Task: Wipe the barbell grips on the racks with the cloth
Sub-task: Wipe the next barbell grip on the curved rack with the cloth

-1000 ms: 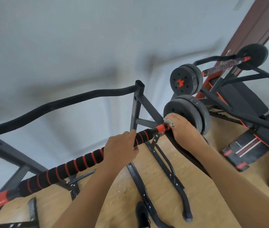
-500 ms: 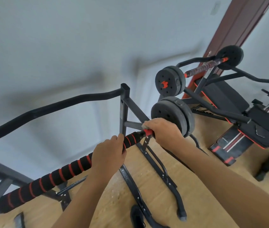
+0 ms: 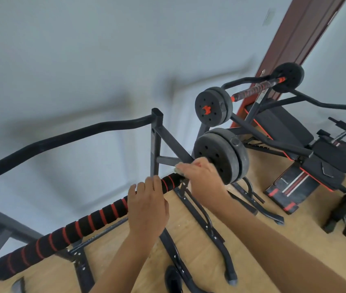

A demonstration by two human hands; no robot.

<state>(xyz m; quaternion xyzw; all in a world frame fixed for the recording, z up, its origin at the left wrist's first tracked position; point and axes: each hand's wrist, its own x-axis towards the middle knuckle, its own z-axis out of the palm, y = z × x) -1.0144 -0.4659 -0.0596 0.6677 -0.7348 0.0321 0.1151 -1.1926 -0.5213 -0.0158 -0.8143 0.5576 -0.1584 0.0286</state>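
Curled over the top of the foam grip (image 3: 96, 218), your left hand (image 3: 146, 206) holds the near barbell (image 3: 47, 244), fingers bent round the bar. Your right hand (image 3: 201, 178) sits just beside it, further along the same bar, fingers closed on one pale cloth (image 3: 179, 166) that peeks out at the fingertips. That hand is motion-blurred, so you cannot tell how much of the cloth touches the bar. The cloth is at the end of the grip, between your left hand and the weights.

You have two barbells in view. The near one lies across the near rack (image 3: 155, 144); its grip is black with red rings, and its two end plates (image 3: 220, 155) sit side by side just beyond your right hand. The far barbell (image 3: 252, 89) rests on a second rack at the weight bench (image 3: 284, 127), with two front plates (image 3: 212, 106) on its nearer end and one back plate (image 3: 288, 76) visible on the other. It has the same striped grip.

One curved black handle (image 3: 62, 138) sweeps left from the near rack's upright. Dark dumbbells (image 3: 345, 223), two by the look though blurred, lie on the wooden floor (image 3: 189, 227) at your right, near the bench. One red-brown door frame (image 3: 307, 28) rises behind the far barbell.
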